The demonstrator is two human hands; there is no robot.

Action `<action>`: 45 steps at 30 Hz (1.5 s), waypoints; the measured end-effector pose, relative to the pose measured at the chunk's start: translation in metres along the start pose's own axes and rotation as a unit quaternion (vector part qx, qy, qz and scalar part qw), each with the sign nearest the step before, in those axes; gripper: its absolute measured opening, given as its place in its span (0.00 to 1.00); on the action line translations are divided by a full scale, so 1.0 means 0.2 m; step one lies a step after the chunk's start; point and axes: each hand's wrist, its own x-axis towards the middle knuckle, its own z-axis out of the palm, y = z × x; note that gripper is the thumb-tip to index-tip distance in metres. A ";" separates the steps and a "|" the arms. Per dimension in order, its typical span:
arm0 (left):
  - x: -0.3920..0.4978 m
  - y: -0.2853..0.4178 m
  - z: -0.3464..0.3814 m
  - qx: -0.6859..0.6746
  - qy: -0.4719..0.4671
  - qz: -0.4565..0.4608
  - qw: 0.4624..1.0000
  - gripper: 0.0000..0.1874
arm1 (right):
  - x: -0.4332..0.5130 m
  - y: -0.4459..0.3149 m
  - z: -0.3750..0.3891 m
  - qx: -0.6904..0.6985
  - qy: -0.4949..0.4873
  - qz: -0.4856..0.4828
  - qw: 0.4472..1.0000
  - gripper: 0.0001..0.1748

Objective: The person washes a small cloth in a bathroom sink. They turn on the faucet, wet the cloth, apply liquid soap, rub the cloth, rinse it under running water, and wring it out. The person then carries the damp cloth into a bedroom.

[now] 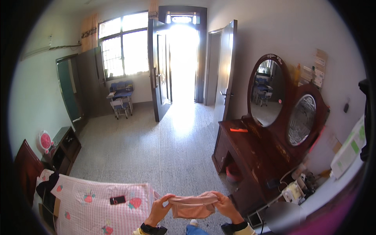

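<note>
A small pink cloth garment (194, 208) is stretched between both hands, its upper edge folded and its lower part hanging down. My left hand (160, 208) pinches its left corner. At the opposite corner my right hand (227, 207) grips the fabric with thumb and fingers. Both wrists wear dark bands. The cloth hangs in the air over the speckled floor, to the right of a bed with a pink checked strawberry sheet (100, 214). A dark phone with a pinkish edge (117, 200) lies on that sheet.
On the right stands a dark wooden dressing table (249, 149) with an oval mirror (268, 94) and an orange comb-like item (238, 130). A child's desk (121, 92) is below the window. An open door (161, 73) lets in bright light. A pink fan (45, 141) is at left.
</note>
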 end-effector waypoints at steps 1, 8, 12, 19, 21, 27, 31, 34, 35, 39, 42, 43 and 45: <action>0.16 -0.04 0.00 0.007 0.009 -0.018 1.000 0.17 | 0.18 0.00 -0.05 -0.011 -0.015 -0.002 1.000 0.22; 1.00 -0.36 -0.03 0.036 0.113 -0.025 0.993 0.15 | 1.27 0.17 -0.26 -0.106 -0.060 -0.067 0.990 0.25; 1.37 -0.60 -0.04 -0.015 0.115 -0.067 0.991 0.16 | 1.74 0.26 -0.33 -0.125 -0.088 -0.019 0.988 0.25; 2.30 -1.08 -0.05 -0.070 0.082 -0.066 0.992 0.15 | 2.60 0.33 -0.48 -0.036 -0.089 -0.004 0.995 0.26; 2.63 -1.17 -0.07 -0.068 0.062 -0.053 0.994 0.14 | 2.87 0.30 -0.55 -0.056 -0.058 0.026 0.996 0.25; 3.65 -1.31 -0.11 -0.053 -0.010 0.033 0.998 0.15 | 3.62 0.28 -0.75 -0.037 0.030 -0.015 0.999 0.22; 4.22 -1.43 -0.06 -0.011 -0.056 0.050 0.997 0.15 | 4.02 0.37 -0.90 -0.054 0.152 -0.017 0.987 0.23; 4.62 -1.52 0.03 -0.024 -0.084 0.067 0.994 0.16 | 4.30 0.38 -1.05 -0.071 0.204 -0.027 0.976 0.23; 4.75 -1.54 0.07 -0.027 -0.087 0.093 0.991 0.16 | 4.39 0.37 -1.11 -0.076 0.211 -0.031 0.974 0.23; 5.32 -1.60 0.23 -0.031 -0.124 0.196 0.972 0.19 | 4.79 0.32 -1.39 -0.087 0.233 -0.062 0.967 0.24; 5.82 -1.60 0.34 0.023 -0.157 0.279 0.947 0.22 | 5.13 0.29 -1.65 -0.034 0.237 -0.121 0.963 0.26; 5.98 -1.59 0.39 0.021 -0.173 0.296 0.939 0.23 | 5.25 0.27 -1.76 -0.044 0.246 -0.121 0.961 0.27; 6.35 -1.53 0.50 0.018 -0.201 0.332 0.921 0.26 | 5.51 0.22 -1.97 -0.010 0.244 -0.198 0.949 0.28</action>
